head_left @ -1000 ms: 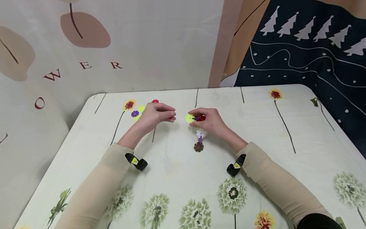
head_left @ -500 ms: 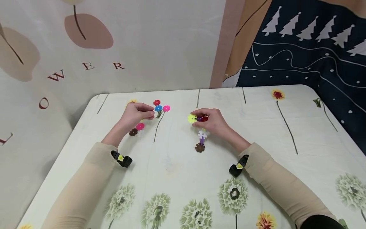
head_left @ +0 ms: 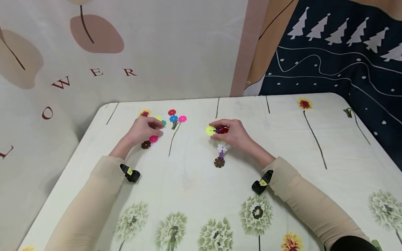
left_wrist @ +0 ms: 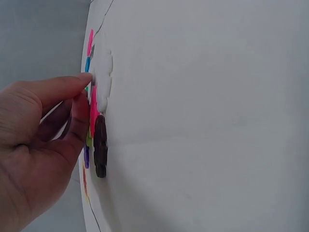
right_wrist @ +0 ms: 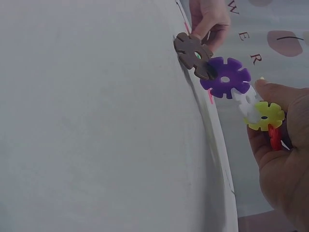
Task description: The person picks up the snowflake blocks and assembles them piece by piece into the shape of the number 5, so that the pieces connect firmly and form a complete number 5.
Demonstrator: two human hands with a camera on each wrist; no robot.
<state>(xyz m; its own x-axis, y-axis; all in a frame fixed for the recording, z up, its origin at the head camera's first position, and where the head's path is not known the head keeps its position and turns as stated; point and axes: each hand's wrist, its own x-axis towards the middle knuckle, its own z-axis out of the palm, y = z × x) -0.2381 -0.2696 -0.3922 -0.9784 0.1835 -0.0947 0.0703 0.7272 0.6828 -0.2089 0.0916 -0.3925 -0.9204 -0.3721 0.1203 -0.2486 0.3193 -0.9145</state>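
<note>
My right hand [head_left: 232, 133] grips a chain of notched, interlocking plastic discs by its red disc [right_wrist: 274, 137]. A yellow disc [head_left: 210, 130] pokes out past the fingertips. Down from the hand run a white disc [head_left: 222, 148], a purple disc [right_wrist: 225, 77] and, at the end, a brown disc [head_left: 219, 162]. Over on the left, my left hand [head_left: 145, 129] reaches down among loose discs, thumb and fingertips close together at a white disc [head_left: 164, 130]. Whether it pinches that disc I cannot tell. Beside it lie a pink disc [left_wrist: 93, 111] and a brown disc [left_wrist: 100, 145].
Past the left fingertips lie a red disc [head_left: 171, 112], a blue disc [head_left: 173, 119], another pink disc [head_left: 182, 119] and a green disc [head_left: 164, 122]. The table [head_left: 188, 181] wears a flower-printed cloth. A wall hanging [head_left: 182, 52] stands behind its far edge.
My left hand has moved left from the middle, away from the right hand, and lowered to the loose discs, uncovering the red, blue and pink ones. My right hand keeps its hold on the chain.
</note>
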